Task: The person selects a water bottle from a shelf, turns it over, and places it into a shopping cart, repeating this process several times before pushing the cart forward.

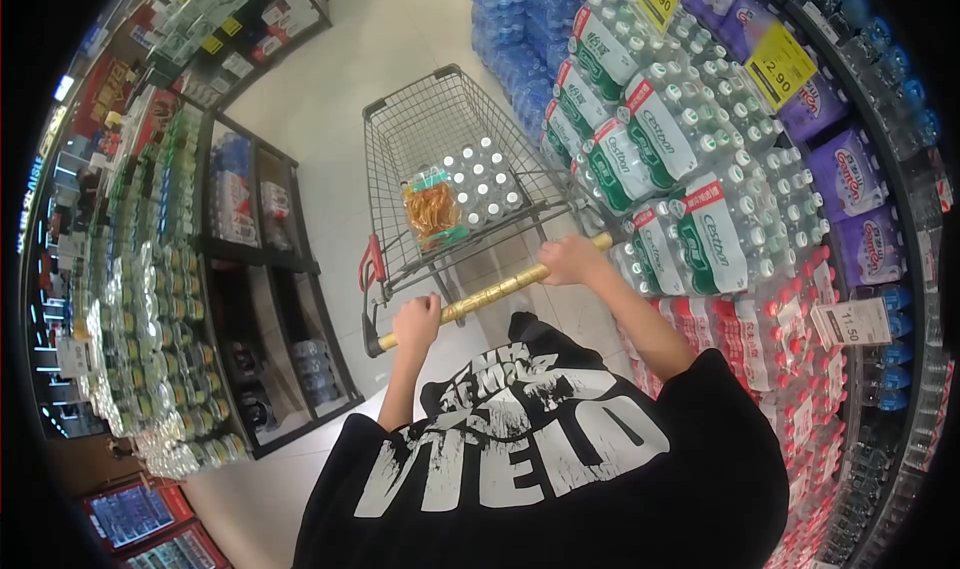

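Observation:
Both of my hands are wrapped around the yellow handle [492, 293] of a wire shopping cart [400, 119]. Near the handle's left end is my left hand [416, 319], closed on the bar. My right hand [576, 261] grips it close to the right end. Inside the cart, a pack of clear bottles with white caps [482, 181] stands beside an orange-brown bag with green edges [432, 212]. A red piece [371, 262] sits at the cart's left rear corner. My fingertips are partly hidden under the bar.
Stacked water packs with green and white labels [650, 129] rise close along the cart's right side. Blue-wrapped bottles [515, 44] stand farther ahead. A dark shelf unit [265, 339] and piled bottles [160, 309] line the left. Tiled floor [330, 89] stretches ahead.

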`<control>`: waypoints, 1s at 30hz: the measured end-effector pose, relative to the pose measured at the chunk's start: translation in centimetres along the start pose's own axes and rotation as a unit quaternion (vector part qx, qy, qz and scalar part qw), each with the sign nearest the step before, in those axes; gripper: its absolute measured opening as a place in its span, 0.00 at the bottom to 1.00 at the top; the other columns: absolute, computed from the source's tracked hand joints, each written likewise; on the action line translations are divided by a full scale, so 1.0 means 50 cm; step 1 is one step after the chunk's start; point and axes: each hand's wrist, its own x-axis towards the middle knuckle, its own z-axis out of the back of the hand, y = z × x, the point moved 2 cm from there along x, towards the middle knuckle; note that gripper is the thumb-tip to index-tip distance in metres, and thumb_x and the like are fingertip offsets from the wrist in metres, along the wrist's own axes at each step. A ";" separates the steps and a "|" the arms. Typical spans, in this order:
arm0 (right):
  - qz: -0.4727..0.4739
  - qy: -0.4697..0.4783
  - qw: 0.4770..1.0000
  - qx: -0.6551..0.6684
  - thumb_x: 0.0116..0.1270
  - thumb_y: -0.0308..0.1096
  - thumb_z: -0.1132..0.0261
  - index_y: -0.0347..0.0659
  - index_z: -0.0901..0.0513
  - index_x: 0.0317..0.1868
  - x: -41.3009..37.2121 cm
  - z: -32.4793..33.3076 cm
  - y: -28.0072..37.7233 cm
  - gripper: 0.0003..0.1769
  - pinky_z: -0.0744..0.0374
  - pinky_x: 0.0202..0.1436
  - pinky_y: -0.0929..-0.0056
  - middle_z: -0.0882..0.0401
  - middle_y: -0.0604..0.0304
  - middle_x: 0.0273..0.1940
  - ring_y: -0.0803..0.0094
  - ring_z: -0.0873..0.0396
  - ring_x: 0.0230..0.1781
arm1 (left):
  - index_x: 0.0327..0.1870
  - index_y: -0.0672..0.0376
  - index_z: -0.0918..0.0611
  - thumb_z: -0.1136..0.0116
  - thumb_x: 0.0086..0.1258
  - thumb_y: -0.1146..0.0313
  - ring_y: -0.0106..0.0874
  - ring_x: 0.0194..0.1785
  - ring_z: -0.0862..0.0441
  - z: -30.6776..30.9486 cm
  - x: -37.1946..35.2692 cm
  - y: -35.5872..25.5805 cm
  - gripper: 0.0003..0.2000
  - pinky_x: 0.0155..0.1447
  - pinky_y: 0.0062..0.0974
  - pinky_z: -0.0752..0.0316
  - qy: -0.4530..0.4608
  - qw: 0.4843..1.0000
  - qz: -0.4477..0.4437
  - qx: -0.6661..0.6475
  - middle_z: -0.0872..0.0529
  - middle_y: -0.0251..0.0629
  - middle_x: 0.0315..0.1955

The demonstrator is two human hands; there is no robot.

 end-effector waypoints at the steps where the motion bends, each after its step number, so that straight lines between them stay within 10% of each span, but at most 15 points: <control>1: 0.003 0.001 1.000 0.001 0.45 0.53 0.33 0.44 0.24 0.21 0.029 -0.003 -0.022 0.20 0.23 0.25 0.64 0.25 0.59 0.22 0.61 0.21 0.21 | 0.26 0.60 0.15 0.57 0.65 0.52 0.52 0.31 0.19 0.006 0.036 -0.003 0.22 0.39 0.46 0.26 0.017 1.000 0.018 0.009 0.18 0.55 0.24; 30: 0.009 0.066 0.998 0.000 0.46 0.49 0.31 0.45 0.25 0.24 0.799 -0.049 -0.598 0.17 0.22 0.27 0.63 0.24 0.62 0.24 0.63 0.19 0.24 | 0.21 0.61 0.16 0.54 0.63 0.55 0.48 0.25 0.19 0.169 0.977 -0.073 0.21 0.35 0.43 0.25 -0.013 1.000 0.001 -0.010 0.18 0.50 0.19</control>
